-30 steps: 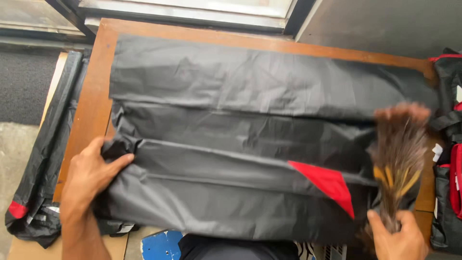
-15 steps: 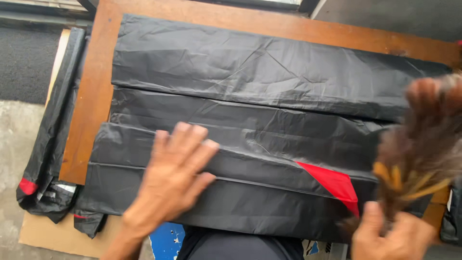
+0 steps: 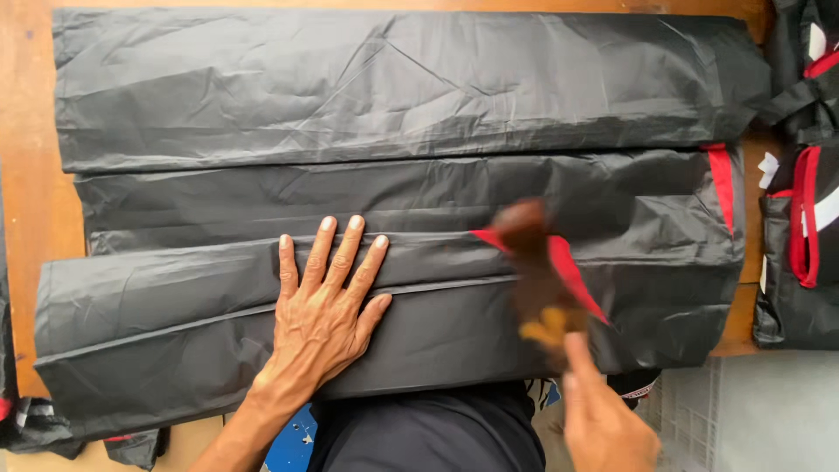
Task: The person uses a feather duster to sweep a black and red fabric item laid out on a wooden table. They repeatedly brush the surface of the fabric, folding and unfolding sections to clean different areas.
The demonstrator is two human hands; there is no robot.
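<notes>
A: What covers the counter (image 3: pixel 26 175)?

B: A black folded sheet (image 3: pixel 393 114) in long creased pleats, lying flat, with red trim (image 3: pixel 568 271) near its right part.

A: And the left hand (image 3: pixel 323 306)?

B: Spread fully open, palm down, pressing on the lower pleat; it grips nothing.

A: The right hand (image 3: pixel 603 419)?

B: Closed round the handle of a brown feather duster (image 3: pixel 533 262), blurred, over the red trim.

A: Further right?

B: Black-and-red bags (image 3: pixel 800 227) at the counter's edge.

Even soft daylight; feather duster (image 3: pixel 537 275) motion-blurred; black fabric (image 3: pixel 393 96) sharp.
</notes>
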